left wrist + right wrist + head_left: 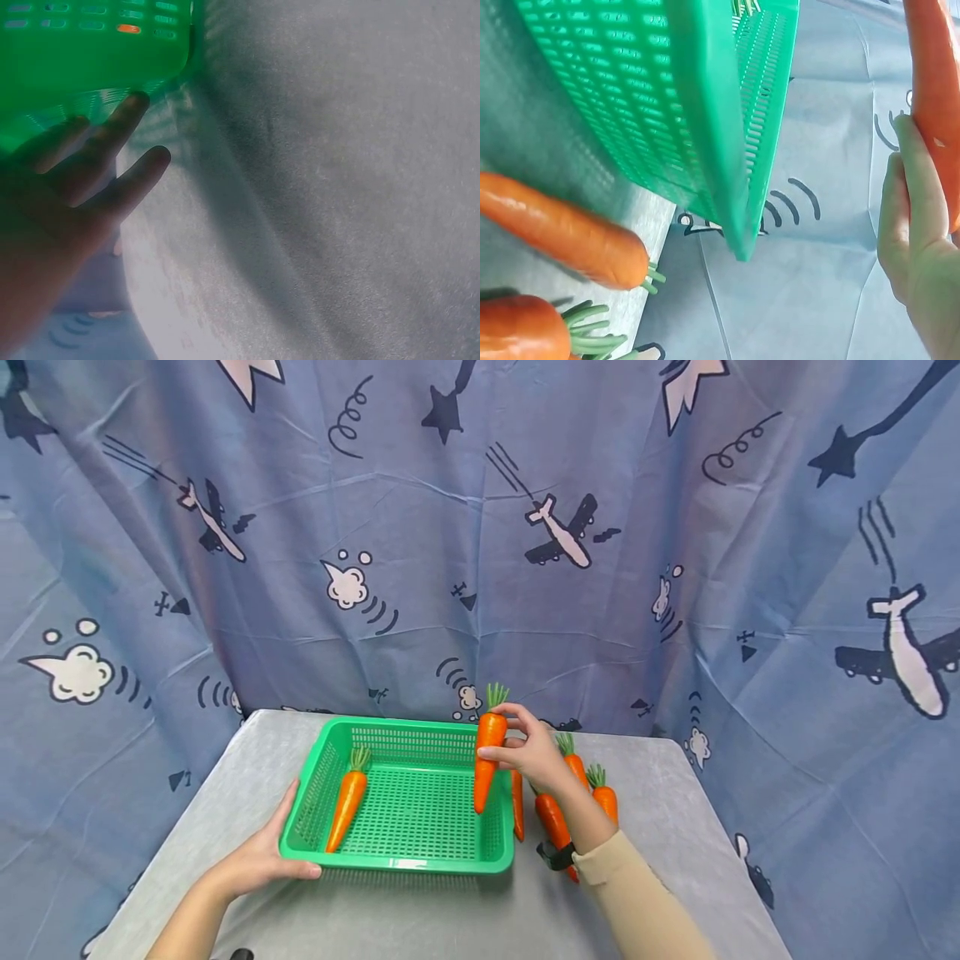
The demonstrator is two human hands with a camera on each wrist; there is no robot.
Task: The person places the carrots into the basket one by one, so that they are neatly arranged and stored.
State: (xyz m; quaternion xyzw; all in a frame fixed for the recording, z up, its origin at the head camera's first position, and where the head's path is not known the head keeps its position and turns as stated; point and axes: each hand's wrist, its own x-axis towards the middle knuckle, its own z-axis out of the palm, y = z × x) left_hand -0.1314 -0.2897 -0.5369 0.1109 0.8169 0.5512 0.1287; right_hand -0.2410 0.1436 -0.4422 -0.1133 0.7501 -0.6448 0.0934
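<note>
Patterned curtain backs the table; the right hand pinches a carrot over the basket at two o'clock; the left hand, fingers spread, touches eight o'clock. Pinching lightly, basket steady, seems best.

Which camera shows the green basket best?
The head view: it shows nearly all of the green basket, including its inside. The left wrist view catches only part of its outside; the right wrist view, one end, close up.

Fingers holding a carrot, green basket, two orange carrots lower left, blue curtain
</note>
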